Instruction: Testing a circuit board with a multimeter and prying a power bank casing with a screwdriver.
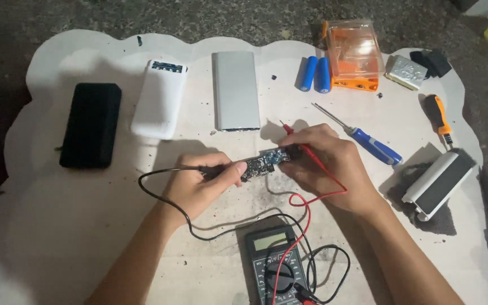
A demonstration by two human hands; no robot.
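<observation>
A small dark circuit board [264, 163] lies between my hands at the middle of the white work mat [52, 237]. My left hand [201, 183] grips the black probe, its tip against the board's left end. My right hand [326, 161] grips the red probe [290, 131], its tip hidden at the board's right end. Both leads trail down to a dark multimeter [272, 262] at the bottom edge.
Along the back lie a black power bank [90, 124], a white one [160, 97], a silver one [235, 89], two blue cells [315, 73] and an orange plastic box [354, 53]. At the right lie a blue-handled screwdriver [368, 141], an orange-handled tool [438, 116] and a white-and-black case [439, 182].
</observation>
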